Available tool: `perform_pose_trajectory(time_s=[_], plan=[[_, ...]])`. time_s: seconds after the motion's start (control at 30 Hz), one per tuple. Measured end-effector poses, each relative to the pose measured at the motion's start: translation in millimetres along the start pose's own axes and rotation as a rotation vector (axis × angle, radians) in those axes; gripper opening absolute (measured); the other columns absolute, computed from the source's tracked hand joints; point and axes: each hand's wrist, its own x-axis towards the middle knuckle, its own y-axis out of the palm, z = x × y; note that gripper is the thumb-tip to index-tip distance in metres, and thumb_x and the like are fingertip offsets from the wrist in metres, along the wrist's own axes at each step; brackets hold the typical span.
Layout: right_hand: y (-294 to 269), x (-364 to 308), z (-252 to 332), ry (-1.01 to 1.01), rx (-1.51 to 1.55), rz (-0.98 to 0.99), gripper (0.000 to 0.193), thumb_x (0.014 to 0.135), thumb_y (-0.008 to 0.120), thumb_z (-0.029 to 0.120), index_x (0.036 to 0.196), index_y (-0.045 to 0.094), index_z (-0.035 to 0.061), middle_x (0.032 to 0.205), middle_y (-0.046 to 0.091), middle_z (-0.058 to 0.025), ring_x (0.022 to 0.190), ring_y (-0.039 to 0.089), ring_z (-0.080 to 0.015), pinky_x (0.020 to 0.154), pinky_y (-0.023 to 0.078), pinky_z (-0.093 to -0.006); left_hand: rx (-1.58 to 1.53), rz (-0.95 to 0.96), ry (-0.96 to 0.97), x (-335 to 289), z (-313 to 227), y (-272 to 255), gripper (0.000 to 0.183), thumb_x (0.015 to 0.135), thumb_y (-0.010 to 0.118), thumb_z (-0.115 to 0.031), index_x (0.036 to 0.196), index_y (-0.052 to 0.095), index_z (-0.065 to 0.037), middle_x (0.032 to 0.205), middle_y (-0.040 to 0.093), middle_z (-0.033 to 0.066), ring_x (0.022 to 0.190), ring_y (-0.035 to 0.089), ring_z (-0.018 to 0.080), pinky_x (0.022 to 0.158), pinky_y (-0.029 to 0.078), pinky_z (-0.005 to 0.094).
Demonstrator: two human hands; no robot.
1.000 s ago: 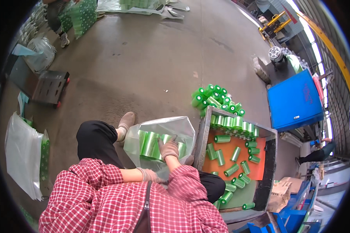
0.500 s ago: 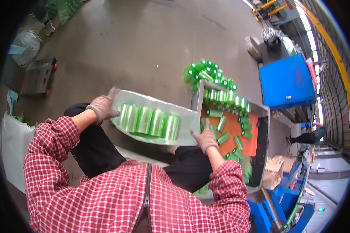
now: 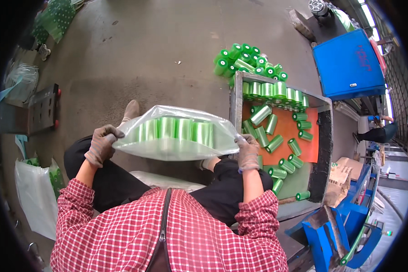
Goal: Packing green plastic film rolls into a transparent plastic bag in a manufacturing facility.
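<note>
A clear plastic bag [image 3: 167,153] is stretched between my gloved hands, its mouth parted in a long oval. Several green film rolls [image 3: 184,130] stand in a row inside it. My left hand [image 3: 102,144] pinches the bag's left corner, while my right hand [image 3: 248,152] grips its right corner beside the grey tray. Loose green rolls [image 3: 274,143] lie on an orange sheet [image 3: 308,149] in that grey metal tray [image 3: 236,102]. More rolls [image 3: 280,90] are lined up along the tray's far side.
A heap of green rolls [image 3: 245,59] lies on the floor beyond the tray. To the right are a blue box [image 3: 349,65], brown paper [image 3: 337,183] and blue metal parts [image 3: 317,231]. Filled bags [image 3: 36,195] and a cart [image 3: 43,109] stand at left. Another person [image 3: 378,133] is far right.
The bag has turned level and its mouth has narrowed. My left hand has come down and nearer, and my right fingers have closed on the bag's corner.
</note>
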Motion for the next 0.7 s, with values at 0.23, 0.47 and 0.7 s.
perform_pose_trajectory(time_s=[0.23, 0.47, 0.7], plan=[[-37.8, 48.4, 45.3, 0.855, 0.223, 0.642, 0.027, 0.078, 0.062, 0.027, 0.092, 0.064, 0.0044, 0.067, 0.059, -0.0033, 0.049, 0.051, -0.0103, 0.044, 0.04, -0.0217, -0.158, -0.063, -0.326, 36.7, -13.5, -49.5, 0.035, 0.077, 0.06, -0.026, 0.093, 0.062, 0.004, 0.082, 0.063, 0.0106, 0.067, 0.056, 0.0119, 0.06, 0.044, 0.0217], [-3.7, 51.9, -30.7, 0.439, -0.619, 0.499, 0.024, 0.076, 0.059, 0.015, 0.096, 0.062, 0.0024, 0.09, 0.063, -0.0119, 0.085, 0.06, -0.0244, 0.079, 0.047, -0.0338, 0.218, 0.176, -0.337, 44.9, -3.6, 20.8, 0.037, 0.074, 0.06, -0.026, 0.096, 0.06, 0.004, 0.083, 0.06, 0.0076, 0.069, 0.055, 0.0146, 0.061, 0.045, 0.0291], [-13.2, -16.5, 53.9, -0.381, -0.131, -0.07, 0.016, 0.079, 0.056, 0.003, 0.064, 0.049, 0.003, 0.06, 0.048, -0.003, 0.055, 0.045, -0.0118, 0.054, 0.04, -0.027, -0.379, -0.419, 0.366, 26.2, 4.3, -24.5, 0.009, 0.078, 0.057, -0.007, 0.071, 0.051, -0.007, 0.061, 0.05, -0.0004, 0.05, 0.046, 0.013, 0.045, 0.037, 0.0276]])
